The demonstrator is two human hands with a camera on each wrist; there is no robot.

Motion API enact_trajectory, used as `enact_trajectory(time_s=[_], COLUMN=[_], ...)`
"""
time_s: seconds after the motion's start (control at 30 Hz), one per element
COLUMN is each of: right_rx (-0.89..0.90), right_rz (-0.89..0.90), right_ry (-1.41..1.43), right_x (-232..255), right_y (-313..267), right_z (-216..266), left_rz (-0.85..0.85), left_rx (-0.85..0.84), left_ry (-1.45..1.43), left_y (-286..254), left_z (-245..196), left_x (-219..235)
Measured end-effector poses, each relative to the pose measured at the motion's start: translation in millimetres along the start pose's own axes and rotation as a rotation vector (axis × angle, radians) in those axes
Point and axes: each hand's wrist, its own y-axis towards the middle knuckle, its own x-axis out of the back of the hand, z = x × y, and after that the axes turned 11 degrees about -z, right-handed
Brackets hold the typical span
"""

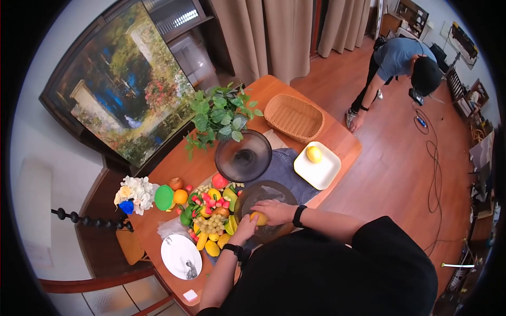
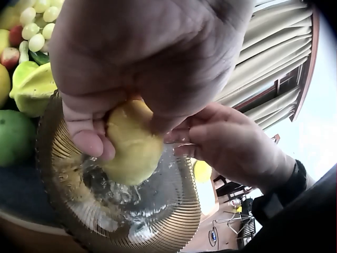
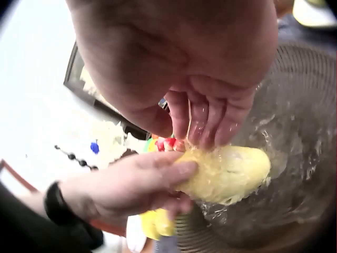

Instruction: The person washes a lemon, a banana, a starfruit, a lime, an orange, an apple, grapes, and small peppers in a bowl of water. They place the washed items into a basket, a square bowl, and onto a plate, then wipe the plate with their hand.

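A wet yellow fruit (image 1: 258, 218) (image 2: 134, 142) (image 3: 226, 174) is over a ribbed amber glass bowl (image 2: 184, 211) (image 3: 310, 58) with water in it. The left hand (image 1: 245, 230) (image 2: 147, 58) (image 3: 131, 184) grips one end of the fruit, fingers and thumb curled round it. In the right wrist view the right hand (image 1: 278, 211) (image 2: 226, 139) (image 3: 179, 68) has its wet fingers against the top of the fruit, loosely bent and not wrapped round it. Water splashes below the fruit.
Left of the bowl lies a pile of fruit with grapes (image 1: 212, 224). Behind stand a dark round dish (image 1: 243, 156), a plant (image 1: 221, 113) and a wicker basket (image 1: 294, 117). A white tray (image 1: 327, 174) holds a lemon (image 1: 314, 154); a white plate (image 1: 174, 258) lies front left. A person (image 1: 396, 58) bends down beyond.
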Motion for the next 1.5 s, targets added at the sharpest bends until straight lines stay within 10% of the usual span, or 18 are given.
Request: enact_trajectory(time_s=[0.23,0.33,0.73,0.8,1.07,1.5], right_rx=[-0.133,-0.098,-0.463,-0.745,-0.995,-0.889], right_rz=[0.128,0.072,-0.202,-0.235,-0.522,-0.604], right_ry=[-0.043,-0.118,-0.144,-0.12,-0.417,-0.56], right_x=[2.3,9.3,68.2,98.3,98.7,71.0], right_y=[11.9,16.2,-1.7,-1.5,-61.8,-66.6], right_z=[9.6,18.1,-19.1,-27.9,-135.3,-135.9], left_rz=[-0.262,-0.187,-0.296,-0.299,-0.256,-0.332], left_rx=[-0.362,-0.03,-0.012,-0.005,0.039,-0.095], left_ry=[0.207,-0.094,-0.139,-0.156,-0.165,-0.045], left_y=[17.9,5.1,-3.5,-6.9,-12.3,-6.0], left_z=[29.0,14.4,13.2,11.7,16.3,48.4], left_x=[4.6,9.4,17.7,16.0,14.3,7.3])
